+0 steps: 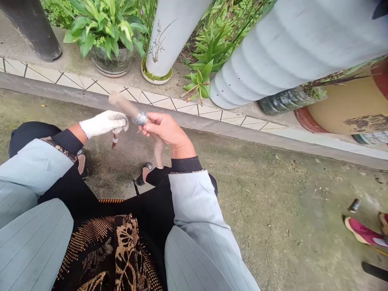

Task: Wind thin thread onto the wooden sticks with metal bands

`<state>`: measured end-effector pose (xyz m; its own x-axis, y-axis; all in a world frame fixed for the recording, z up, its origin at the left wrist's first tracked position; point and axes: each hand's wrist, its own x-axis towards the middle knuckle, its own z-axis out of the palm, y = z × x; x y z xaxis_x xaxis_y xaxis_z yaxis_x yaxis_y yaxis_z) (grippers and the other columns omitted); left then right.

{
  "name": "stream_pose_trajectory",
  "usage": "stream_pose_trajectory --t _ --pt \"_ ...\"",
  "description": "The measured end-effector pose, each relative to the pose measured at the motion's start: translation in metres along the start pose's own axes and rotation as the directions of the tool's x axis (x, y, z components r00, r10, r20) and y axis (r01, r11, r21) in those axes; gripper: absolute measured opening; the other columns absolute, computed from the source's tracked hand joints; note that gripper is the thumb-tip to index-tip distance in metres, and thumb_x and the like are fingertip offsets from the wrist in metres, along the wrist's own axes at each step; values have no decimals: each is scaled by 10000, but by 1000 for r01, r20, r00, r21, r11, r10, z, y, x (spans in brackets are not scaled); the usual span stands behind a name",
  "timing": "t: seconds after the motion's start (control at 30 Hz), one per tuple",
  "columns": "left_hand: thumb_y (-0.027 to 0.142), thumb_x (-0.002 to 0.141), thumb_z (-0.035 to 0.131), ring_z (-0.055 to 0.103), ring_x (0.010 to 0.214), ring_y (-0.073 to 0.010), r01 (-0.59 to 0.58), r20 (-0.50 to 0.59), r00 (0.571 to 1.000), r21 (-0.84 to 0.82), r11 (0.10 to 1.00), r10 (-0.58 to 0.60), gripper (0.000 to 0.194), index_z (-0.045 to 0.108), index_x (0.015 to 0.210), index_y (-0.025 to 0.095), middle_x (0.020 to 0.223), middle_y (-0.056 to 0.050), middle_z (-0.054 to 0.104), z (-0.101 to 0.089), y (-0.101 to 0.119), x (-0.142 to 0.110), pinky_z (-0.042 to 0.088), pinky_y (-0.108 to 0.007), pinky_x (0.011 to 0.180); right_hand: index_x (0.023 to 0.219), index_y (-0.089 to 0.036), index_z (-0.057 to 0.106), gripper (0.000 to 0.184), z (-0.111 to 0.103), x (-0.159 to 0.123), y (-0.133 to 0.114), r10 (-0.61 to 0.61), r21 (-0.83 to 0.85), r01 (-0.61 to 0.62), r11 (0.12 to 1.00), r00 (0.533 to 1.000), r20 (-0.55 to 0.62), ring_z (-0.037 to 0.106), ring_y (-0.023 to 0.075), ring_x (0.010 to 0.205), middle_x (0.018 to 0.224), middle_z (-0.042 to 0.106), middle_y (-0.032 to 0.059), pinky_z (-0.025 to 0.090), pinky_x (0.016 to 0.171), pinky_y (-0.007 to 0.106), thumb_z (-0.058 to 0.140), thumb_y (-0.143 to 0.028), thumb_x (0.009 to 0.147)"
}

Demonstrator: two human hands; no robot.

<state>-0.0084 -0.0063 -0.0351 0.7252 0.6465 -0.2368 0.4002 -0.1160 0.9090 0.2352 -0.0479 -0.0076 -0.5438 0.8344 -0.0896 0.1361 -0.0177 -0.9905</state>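
left of centre in the frame, the bare right hand (165,128) has its thumb and bent fingers pinched around a coil of silver wire (140,118) wound on a pale wooden stick (123,106), whose upper end points to the upper left and is blurred. just beside it, the white-gloved left hand (105,122) has its fingers curled in, seemingly closed on a short brown-banded piece (114,140) that hangs below them; how firm that hold is, i cannot tell. the likeliest trouble is the wire: a grip that near the coil's edge could let the turns slide along the stick or spring loose, and a stray end might then prick the bare fingers, which lack the glove's cover. a quick turn of the stick could swing its far end against the tiled ledge (100,88), above the hands in the frame, or jar it out of the pinch. if the curled fingers slacken, the hanging piece would probably drop to the concrete floor (273,194) near the black shoes (140,178), low and left of centre. with the two hands this close, the wire could also snag the glove's knit and drag both holds askew.
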Motion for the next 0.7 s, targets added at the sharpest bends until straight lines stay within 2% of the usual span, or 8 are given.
stream_pose_trajectory --t 0.13,0.23,0.33,0.43,0.5,0.57,0.63,0.7 --pt "419 942 478 424 585 -86 29 168 985 -8 1000 -27 344 642 928 117 674 -7 529 11 4 -5 349 -201 544 1044 -180 619 444 -2 11 12 7 13 -3 1000 941 -338 524 113 684 862 620 38 437 615 240 612 -562 817" --pt "359 944 468 410 597 -87 22 294 955 72 997 -42 300 650 966 121 670 10 508 17 11 -10 333 -200 551 1061 -177 624 355 -2 16 22 52 -274 -175 946 914 -403 543 145 734 869 627 45 421 647 259 597 -464 854" --pt "336 933 465 449 639 -94 -42 307 951 197 979 -21 291 667 939 125 724 -3 573 16 14 -13 360 -197 600 1034 -157 652 236 4 15 25 64 -657 -302 691 931 -360 551 185 818 922 656 84 381 694 280 601 -296 851" --pt "304 899 501 481 684 -99 -60 230 973 282 958 -7 261 660 827 111 767 -18 631 8 13 -17 372 -195 655 938 -156 686 157 11 9 22 247 -810 -216 546 965 -91 534 165 759 838 657 63 329 664 270 615 -226 817" --pt "281 881 517 472 664 -94 -48 199 980 289 956 -11 237 645 792 102 744 -14 628 3 11 -21 369 -197 649 909 -168 703 151 16 4 18 388 -748 -133 650 905 176 508 127 681 736 624 7 313 628 250 612 -229 806" --pt "287 873 529 476 654 -93 -25 189 982 240 971 -21 230 638 797 99 746 -15 627 1 10 -28 377 -201 638 973 -182 715 214 20 -3 14 399 -574 -129 809 837 375 499 100 641 699 599 -30 333 621 230 607 -249 800" --pt "334 872 539 502 659 -101 0 158 987 137 991 -22 252 636 835 104 776 -27 635 3 9 -35 397 -206 627 1085 -180 700 326 23 -10 11 306 -338 -167 926 856 417 510 90 636 724 609 -36 379 630 224 632 -285 784" --pt "403 865 552 509 637 -105 2 83 996 44 999 -6 298 634 891 118 793 -35 638 7 4 -41 400 -210 587 1140 -153 677 435 28 -16 10 206 -93 -186 978 920 332 522 91 639 757 632 -18 426 636 233 693 -325 740"
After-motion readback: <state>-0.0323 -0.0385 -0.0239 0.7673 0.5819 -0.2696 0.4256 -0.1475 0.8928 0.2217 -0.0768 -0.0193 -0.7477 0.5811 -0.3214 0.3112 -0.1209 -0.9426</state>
